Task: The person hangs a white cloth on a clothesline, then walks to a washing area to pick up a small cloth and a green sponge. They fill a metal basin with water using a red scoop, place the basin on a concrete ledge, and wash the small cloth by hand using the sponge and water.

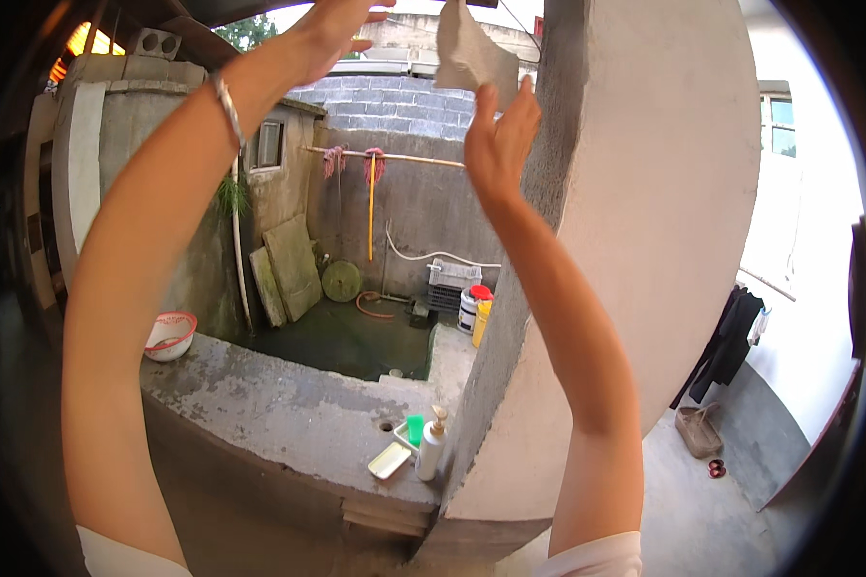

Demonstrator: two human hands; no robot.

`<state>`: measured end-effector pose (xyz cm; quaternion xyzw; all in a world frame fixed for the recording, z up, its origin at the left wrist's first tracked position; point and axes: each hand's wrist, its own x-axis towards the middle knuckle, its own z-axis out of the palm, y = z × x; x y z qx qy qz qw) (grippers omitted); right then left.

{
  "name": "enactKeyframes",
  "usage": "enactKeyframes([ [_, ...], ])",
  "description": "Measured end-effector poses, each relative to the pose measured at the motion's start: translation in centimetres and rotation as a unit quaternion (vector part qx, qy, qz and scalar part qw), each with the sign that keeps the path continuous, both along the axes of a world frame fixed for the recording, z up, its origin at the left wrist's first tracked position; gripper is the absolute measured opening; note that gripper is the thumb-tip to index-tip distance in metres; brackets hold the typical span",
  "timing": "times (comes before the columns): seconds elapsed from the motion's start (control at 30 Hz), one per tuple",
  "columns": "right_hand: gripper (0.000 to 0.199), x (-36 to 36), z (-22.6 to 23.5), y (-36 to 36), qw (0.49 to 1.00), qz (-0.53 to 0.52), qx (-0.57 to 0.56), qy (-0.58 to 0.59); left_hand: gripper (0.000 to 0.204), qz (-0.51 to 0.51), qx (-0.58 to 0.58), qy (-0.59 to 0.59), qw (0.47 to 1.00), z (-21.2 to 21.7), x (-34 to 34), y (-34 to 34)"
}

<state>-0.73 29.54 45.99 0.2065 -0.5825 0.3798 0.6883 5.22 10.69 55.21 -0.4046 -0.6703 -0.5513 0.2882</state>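
Note:
Both my arms are raised toward the top of the head view. My left hand (335, 37) is partly cut off by the upper edge; its visible fingers are stretched out and apart, with nothing seen in them. A bracelet (228, 111) circles that wrist. My right hand (503, 144) points upward beside the pillar, thumb and fingers spread. Just above it hangs a greyish-beige cloth-like piece (471, 56), its lower edge meeting the thumb tip in the picture. Whether they touch, I cannot tell. The top of this piece runs out of view.
A rough pillar (645, 212) rises close on the right. Below, a concrete ledge (279, 394) carries a red-rimmed bowl (170, 337), a pump bottle (432, 447) and a soap dish (390, 461). Beyond lie dark water (356, 341), mops on a pole (404, 158) and crates (452, 287).

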Motion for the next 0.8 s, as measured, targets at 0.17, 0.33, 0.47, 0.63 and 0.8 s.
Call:
enactKeyframes([
  [0.17,0.061,10.5,-18.9,-1.7,0.868,0.459,0.093,-0.167,0.075,-0.122,0.068,-0.011,0.990,-13.7,3.1,-0.9],
  [0.33,0.085,19.1,-29.7,1.1,0.587,0.731,-0.133,-0.321,0.085,-0.477,0.267,-0.278,0.790,-27.2,8.1,1.2],
  [0.47,0.088,23.2,-31.2,3.4,0.513,0.769,-0.207,-0.319,0.088,-0.502,0.320,-0.345,0.726,-33.5,12.4,3.7],
  [0.63,0.090,28.8,-31.4,8.7,0.512,0.765,-0.223,-0.321,0.089,-0.512,0.299,-0.374,0.713,-37.6,17.3,10.1],
  [0.8,0.089,36.7,-33.5,18.1,0.532,0.729,-0.269,-0.336,0.087,-0.534,0.248,-0.412,0.696,-40.9,22.6,18.4],
])
